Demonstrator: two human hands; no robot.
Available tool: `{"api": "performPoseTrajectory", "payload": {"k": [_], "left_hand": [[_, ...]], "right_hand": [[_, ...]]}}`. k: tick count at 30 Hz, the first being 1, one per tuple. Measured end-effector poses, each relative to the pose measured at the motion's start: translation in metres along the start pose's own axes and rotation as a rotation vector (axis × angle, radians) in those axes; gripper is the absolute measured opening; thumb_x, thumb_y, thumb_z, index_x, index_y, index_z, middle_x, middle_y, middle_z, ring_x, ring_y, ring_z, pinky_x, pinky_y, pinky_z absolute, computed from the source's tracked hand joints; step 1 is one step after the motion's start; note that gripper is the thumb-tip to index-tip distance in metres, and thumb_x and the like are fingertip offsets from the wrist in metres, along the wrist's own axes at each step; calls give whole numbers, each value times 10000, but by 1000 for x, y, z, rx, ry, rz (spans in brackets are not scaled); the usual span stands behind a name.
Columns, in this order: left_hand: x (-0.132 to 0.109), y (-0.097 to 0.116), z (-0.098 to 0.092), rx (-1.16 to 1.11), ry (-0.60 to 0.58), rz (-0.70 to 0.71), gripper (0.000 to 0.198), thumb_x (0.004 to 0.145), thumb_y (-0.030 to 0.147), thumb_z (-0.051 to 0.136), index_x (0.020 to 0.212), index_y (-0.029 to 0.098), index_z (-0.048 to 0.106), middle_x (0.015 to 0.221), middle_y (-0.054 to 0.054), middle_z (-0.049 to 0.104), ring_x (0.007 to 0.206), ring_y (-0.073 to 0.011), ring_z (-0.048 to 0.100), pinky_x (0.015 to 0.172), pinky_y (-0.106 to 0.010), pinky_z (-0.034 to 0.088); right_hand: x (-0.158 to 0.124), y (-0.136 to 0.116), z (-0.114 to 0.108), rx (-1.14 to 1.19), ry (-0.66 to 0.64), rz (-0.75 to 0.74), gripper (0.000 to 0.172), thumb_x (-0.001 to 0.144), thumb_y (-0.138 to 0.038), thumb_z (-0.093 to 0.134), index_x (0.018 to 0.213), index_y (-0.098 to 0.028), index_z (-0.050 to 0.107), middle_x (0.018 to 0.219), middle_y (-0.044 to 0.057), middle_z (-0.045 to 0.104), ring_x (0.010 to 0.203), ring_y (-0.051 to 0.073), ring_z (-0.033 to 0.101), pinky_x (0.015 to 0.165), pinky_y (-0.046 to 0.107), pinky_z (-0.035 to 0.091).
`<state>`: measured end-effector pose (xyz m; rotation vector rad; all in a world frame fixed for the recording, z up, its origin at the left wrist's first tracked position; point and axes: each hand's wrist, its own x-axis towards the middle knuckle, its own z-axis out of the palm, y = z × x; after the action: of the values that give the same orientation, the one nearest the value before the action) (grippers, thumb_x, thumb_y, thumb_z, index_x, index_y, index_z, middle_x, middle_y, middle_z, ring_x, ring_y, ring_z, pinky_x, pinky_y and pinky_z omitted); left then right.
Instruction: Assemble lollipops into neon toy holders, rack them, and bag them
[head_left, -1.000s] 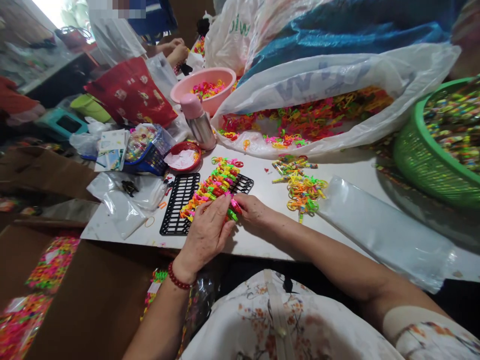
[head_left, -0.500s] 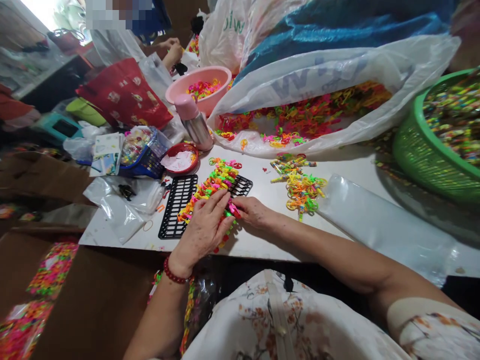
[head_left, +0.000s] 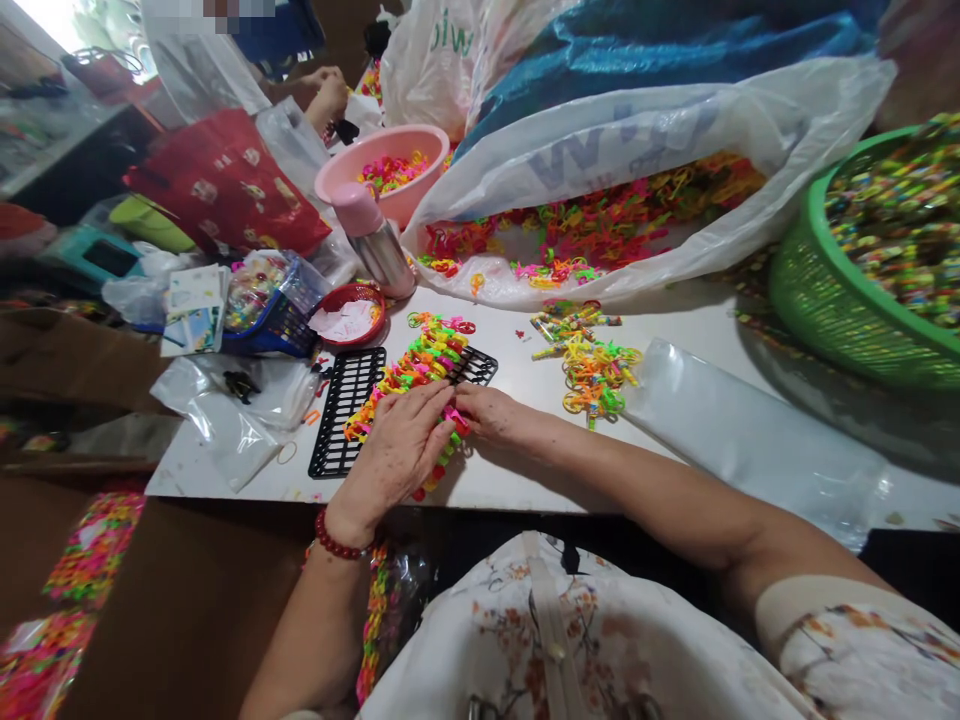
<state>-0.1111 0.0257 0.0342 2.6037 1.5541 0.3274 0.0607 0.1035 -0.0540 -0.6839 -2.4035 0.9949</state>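
A white tabletop (head_left: 690,325) carries everything. Along its far edge a big white sack (head_left: 637,130) lies open and spills bright plastic clips. A green basket (head_left: 840,300), heaped with the same pieces, sits at the right edge, and a clear plastic bag (head_left: 750,440) lies flat in front of it. Toward the far left corner stand a pink basin (head_left: 405,200) and a pink-capped flask (head_left: 375,245), with another person's hand (head_left: 326,90) beyond them. A black grid tray (head_left: 341,420) lies near the front edge, left of centre. A strip of coloured clips (head_left: 409,365) rests across it. The strip's long axis slants from the near edge up and to the right, toward the sack. A loose heap of clips (head_left: 596,370) lies apart, to the right of the tray. Both hands meet at the near end of the strip. The left hand (head_left: 394,455), with a red bead bracelet (head_left: 334,540) at its wrist, lies palm down over that end, its fingers curled onto the clips and pressing them to the tray. The right hand (head_left: 491,415) comes in from the right side, fingertips closed on a pink piece at the same end and touching the left fingers. The rest of the strip runs away from both grips. The left hand covers more of it, and the right hand is the one nearer the loose heap.
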Motion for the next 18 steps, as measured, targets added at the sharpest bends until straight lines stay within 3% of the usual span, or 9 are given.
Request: {"api": "performPoseTrajectory", "payload": {"k": [5,10,14,18], "left_hand": [[7,3,-4,8,-26,2,311,1011,325,355,1143,202,608,1232,-80,632,1169,-204,538,985,-392,348],[10,0,-5,24,-43,54,293,1008,325,367,1116,214,616,1136,-67,653,1067,-208,560,934,-403,349],[9,-5,0,18,-29,81,282,1007,332,373,1104,228,617,1140,-60,657,1067,-207,568,927,-406,347],[8,-5,1,23,-46,97,294,1013,340,357,1067,223,622,1126,-60,665,1057,-209,575,927,-407,352]], "right_hand": [[11,-3,-11,-206,-127,55,176,891,-284,588,952,-173,711,901,59,628,836,199,550,710,297,383],[3,-18,-6,-214,-53,142,142,895,-237,604,968,-169,705,995,79,660,955,231,564,805,350,381],[-46,-37,-11,-262,181,133,168,945,-219,541,1074,-170,636,1129,108,621,1030,223,543,876,349,421],[-116,-46,-32,-534,318,380,132,959,-267,529,968,-152,594,926,112,605,857,239,556,761,347,450]]}}
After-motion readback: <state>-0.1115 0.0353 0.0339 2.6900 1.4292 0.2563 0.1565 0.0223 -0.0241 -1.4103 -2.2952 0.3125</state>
